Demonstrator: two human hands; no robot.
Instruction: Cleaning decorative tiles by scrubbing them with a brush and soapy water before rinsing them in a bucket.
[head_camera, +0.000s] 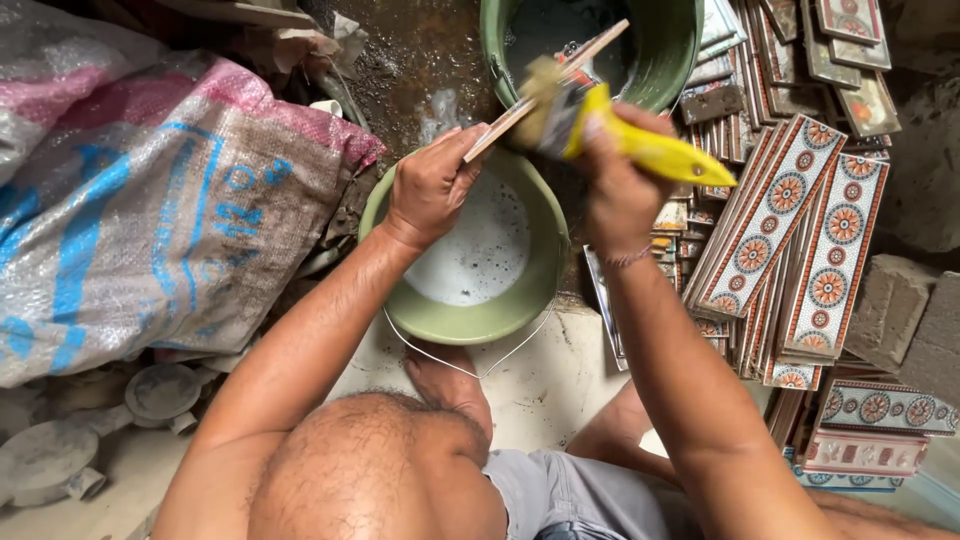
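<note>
The left hand (432, 187) grips a tile strip (545, 90) over the near green bucket (455, 322), catching drips; the right hand (618, 178) clasps a yellow brush (620, 135)

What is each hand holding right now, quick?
Left hand: closed, gripping a thin tile strip over the green bucket.
Right hand: closed around the yellow-handled brush, bristles against the strip.

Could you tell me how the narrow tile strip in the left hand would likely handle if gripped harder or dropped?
The tile strip looks thin, long and straight, so probably stiff yet brittle. The left hand pinches one end only; it might snap. Under the brush it may be wet, perhaps slippery.
</note>
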